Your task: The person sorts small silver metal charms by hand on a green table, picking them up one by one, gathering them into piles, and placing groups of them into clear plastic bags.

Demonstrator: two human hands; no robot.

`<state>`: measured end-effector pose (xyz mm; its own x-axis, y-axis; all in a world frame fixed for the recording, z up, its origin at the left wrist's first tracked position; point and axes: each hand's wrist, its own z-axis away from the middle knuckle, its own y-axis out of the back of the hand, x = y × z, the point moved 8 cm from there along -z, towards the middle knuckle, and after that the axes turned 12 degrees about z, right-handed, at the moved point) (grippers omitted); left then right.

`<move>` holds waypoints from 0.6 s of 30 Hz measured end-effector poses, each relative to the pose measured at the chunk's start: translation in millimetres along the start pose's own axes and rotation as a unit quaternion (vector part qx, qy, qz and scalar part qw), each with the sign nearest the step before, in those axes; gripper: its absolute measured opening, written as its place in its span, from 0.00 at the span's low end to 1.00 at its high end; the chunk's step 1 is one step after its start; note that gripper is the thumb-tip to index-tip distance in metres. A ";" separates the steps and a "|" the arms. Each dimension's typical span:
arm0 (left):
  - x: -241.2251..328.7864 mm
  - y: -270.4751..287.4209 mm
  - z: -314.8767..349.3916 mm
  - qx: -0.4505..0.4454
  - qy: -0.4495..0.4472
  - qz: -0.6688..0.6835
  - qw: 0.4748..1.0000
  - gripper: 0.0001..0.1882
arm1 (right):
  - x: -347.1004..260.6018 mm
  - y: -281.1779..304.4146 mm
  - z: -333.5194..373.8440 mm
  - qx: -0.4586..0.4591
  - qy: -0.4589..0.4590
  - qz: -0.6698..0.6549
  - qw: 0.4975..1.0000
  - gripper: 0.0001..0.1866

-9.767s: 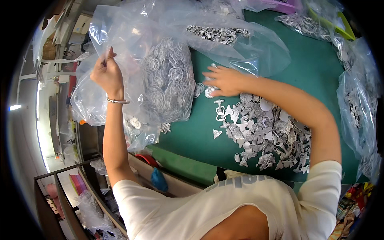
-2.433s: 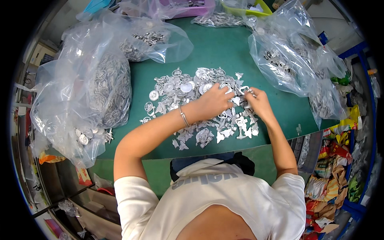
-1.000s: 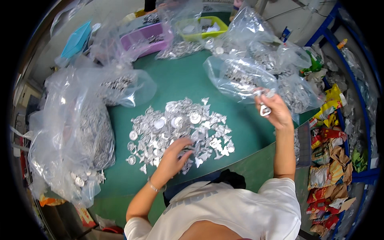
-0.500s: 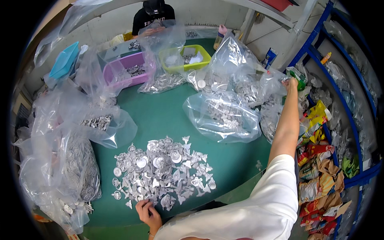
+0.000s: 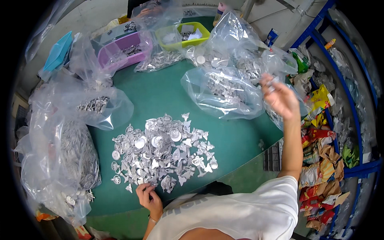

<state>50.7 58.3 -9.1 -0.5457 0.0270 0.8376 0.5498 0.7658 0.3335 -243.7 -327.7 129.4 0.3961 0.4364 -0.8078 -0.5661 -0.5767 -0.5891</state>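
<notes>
Right hand (image 5: 283, 100) drawn back, metal pieces (image 5: 164, 156) just beyond left hand (image 5: 151, 200)

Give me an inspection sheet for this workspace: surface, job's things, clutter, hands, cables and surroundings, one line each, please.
Surface: green table, its near edge running in front of the person.
Job's things: a loose pile of mixed silvery metal pieces.
Clutter: left bag and right bag, both clear and holding pieces; purple bin, green bin and blue tray farther back.
Hands: left hand curled at the pile's near edge; right hand beside the right bag, blurred, seemingly with something silvery at its fingers.
Cables: none clearly made out.
Surroundings: blue rack and colourful packets at right.
</notes>
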 end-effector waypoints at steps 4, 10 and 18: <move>3.4 1.3 -3.0 0.016 -0.005 0.009 1.000 0.11 | 78.7 -41.6 11.2 -0.009 -0.112 0.042 0.993 0.28; 1.7 0.7 -2.4 0.023 -0.036 0.031 0.999 0.12 | 113.3 6.0 -18.8 0.186 -0.069 -0.003 0.980 0.23; 11.7 -0.9 -12.9 -0.010 -0.038 0.048 0.998 0.13 | 122.9 -68.0 0.1 0.100 0.005 0.393 0.914 0.16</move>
<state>51.9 49.7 6.0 -0.5369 0.1486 0.8305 0.6137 0.7442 0.2636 -156.6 -234.8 70.2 -0.1841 -0.0651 -0.9808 -0.7987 -0.5717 0.1879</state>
